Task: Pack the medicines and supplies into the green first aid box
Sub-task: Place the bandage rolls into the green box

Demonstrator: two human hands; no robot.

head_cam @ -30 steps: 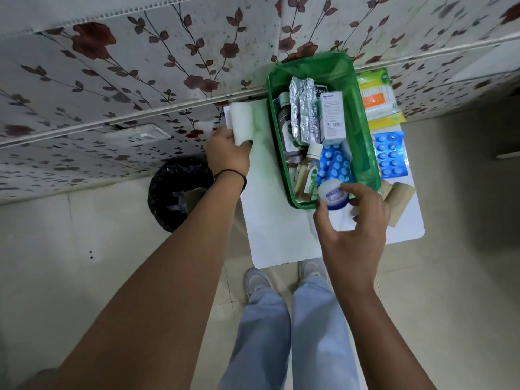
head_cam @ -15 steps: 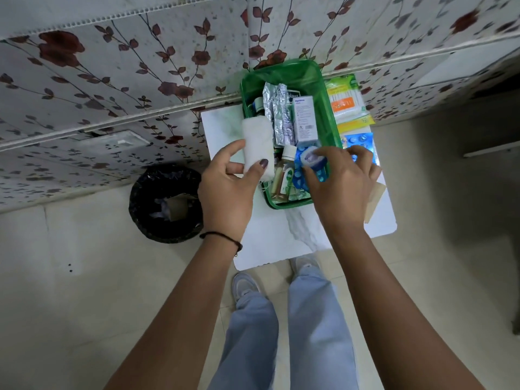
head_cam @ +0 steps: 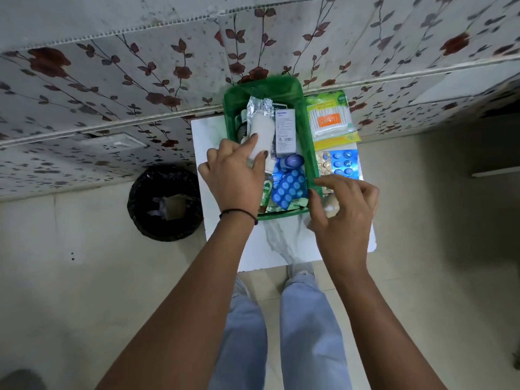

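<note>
The green first aid box (head_cam: 309, 142) stands at the back of a small white table (head_cam: 281, 243). It holds foil strips (head_cam: 259, 104), a white carton (head_cam: 285, 129), a blue-capped jar (head_cam: 291, 161), a blue blister pack (head_cam: 289, 187) and small bottles. My left hand (head_cam: 233, 175) holds a white bandage roll (head_cam: 263, 133) over the box's left side, on top of the contents. My right hand (head_cam: 343, 212) is at the box's near right corner, its fingers curled around a tan roll (head_cam: 330, 208) on the table.
A cotton bud pack (head_cam: 330, 119) on yellow packets and a blue blister strip (head_cam: 343, 163) lie on the table right of the box. A black-lined bin (head_cam: 164, 204) stands on the floor to the left. The floral wall is just behind the table.
My left hand carried the white roll from the table's left edge into the box. My right hand put the blue-capped jar in the box, let go, and moved right onto the tan roll.
</note>
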